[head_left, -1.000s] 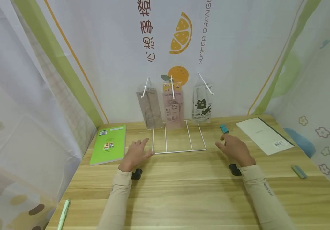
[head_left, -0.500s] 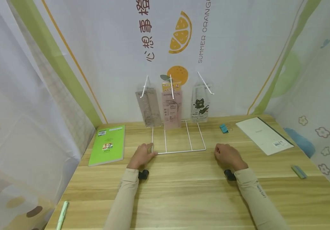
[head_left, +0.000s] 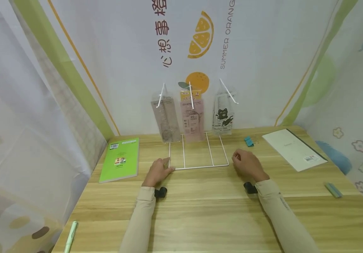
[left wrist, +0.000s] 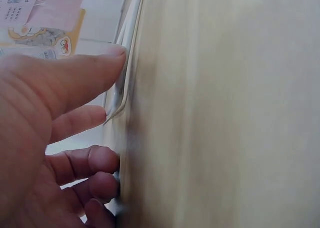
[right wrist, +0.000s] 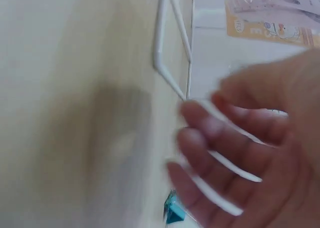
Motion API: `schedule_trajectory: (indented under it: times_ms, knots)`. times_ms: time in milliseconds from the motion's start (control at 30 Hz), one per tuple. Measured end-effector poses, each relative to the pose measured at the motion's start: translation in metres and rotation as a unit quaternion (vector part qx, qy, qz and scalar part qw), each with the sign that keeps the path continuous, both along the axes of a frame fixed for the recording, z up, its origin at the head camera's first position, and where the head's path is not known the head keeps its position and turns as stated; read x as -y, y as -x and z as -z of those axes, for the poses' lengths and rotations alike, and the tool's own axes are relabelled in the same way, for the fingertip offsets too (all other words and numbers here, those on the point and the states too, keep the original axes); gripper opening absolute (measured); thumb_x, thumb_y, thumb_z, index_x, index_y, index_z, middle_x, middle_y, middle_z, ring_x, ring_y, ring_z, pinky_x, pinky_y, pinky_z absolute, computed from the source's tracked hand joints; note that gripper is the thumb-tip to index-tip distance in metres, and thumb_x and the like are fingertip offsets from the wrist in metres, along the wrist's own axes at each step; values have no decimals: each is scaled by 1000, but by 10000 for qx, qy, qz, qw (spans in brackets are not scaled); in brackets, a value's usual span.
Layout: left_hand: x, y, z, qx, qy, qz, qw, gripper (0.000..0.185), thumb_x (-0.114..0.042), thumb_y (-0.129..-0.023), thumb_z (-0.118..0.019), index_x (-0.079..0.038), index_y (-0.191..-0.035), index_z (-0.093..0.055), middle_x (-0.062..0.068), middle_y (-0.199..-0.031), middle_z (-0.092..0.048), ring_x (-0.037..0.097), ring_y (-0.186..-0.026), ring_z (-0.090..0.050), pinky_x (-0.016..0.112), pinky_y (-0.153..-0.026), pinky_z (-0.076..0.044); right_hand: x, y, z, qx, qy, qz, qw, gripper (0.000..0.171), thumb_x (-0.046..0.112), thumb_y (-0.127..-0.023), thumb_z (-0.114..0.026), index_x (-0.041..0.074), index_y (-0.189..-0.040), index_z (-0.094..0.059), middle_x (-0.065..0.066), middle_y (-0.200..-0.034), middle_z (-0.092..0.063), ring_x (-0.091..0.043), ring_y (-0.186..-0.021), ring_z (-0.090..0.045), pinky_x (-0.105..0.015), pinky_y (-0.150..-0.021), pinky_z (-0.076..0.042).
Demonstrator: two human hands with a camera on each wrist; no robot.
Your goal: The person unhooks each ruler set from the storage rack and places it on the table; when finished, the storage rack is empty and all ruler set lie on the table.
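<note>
A white wire rack (head_left: 200, 166) stands at the back middle of the wooden table (head_left: 200, 214). Three ruler packs (head_left: 192, 119) hang from its hooks. My left hand (head_left: 157, 171) is at the base's front left corner. In the left wrist view the thumb (left wrist: 85, 71) and a curled finger lie against the wire (left wrist: 131, 38), holding that corner. Just off the front right corner is my right hand (head_left: 248, 165), fingers loosely curled and holding nothing. It is blurred in the right wrist view (right wrist: 250, 153), close to the wire corner (right wrist: 161, 33).
A green notebook (head_left: 120, 159) lies left of the rack. A white notebook (head_left: 293, 149) and a teal binder clip (head_left: 249, 141) lie to its right. A small grey-green bar (head_left: 332, 189) sits near the right edge, a green pen (head_left: 70, 236) at the front left. Printed curtains enclose the table.
Both hands have drawn in toward the rack's front corners. The left went from lying flat beside the rack to holding its corner; the right moved left toward the right corner.
</note>
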State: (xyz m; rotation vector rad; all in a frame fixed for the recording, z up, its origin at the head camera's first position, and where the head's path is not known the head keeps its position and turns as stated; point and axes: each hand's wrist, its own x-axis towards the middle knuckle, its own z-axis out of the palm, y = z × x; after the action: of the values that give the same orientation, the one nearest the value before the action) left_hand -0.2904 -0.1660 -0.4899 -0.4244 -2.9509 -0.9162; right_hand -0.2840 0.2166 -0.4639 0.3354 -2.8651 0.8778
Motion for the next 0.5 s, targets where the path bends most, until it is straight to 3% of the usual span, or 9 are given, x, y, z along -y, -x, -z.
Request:
schedule_trajectory:
  times_ms: [133, 267, 367, 500]
  knots:
    - [0, 1, -1, 50, -191, 51, 9998, 55, -25, -94, -72, 6, -137, -57, 30, -131, -61, 44, -122, -58, 54, -106, -47, 1, 26, -13, -482, 916, 279, 9942, 23, 17, -102, -54, -3, -106, -66, -17, -94, -69, -30, -83, -64, -41, -72, -52]
    - [0, 3, -1, 48, -262, 71, 9996, 54, -25, -94, -72, 5, -136, -58, 29, -132, -61, 45, -124, -57, 54, -108, -45, 2, 53, -37, -1038, 1842, 442, 9764, 28, 14, -101, -57, -10, -116, -61, -26, -112, -64, -38, -103, -61, -45, -84, -52]
    - [1, 2, -1, 110, -292, 8, 9995, 54, -25, -93, -73, 4, -137, -59, 28, -133, -61, 44, -126, -56, 54, -109, -44, 4, 68, -55, -1264, 2310, 424, 9638, 33, 14, -100, -59, -8, -124, -60, -25, -126, -56, -40, -117, -55, -50, -93, -50]
    - [3, 0, -1, 170, -318, -75, 9993, 53, -24, -93, -73, 4, -136, -59, 28, -135, -60, 44, -129, -54, 54, -110, -43, 10, 78, -71, -1238, 2674, 268, 9552, 39, 20, -100, -60, -1, -133, -58, -21, -136, -51, -38, -128, -49, -56, -101, -47]
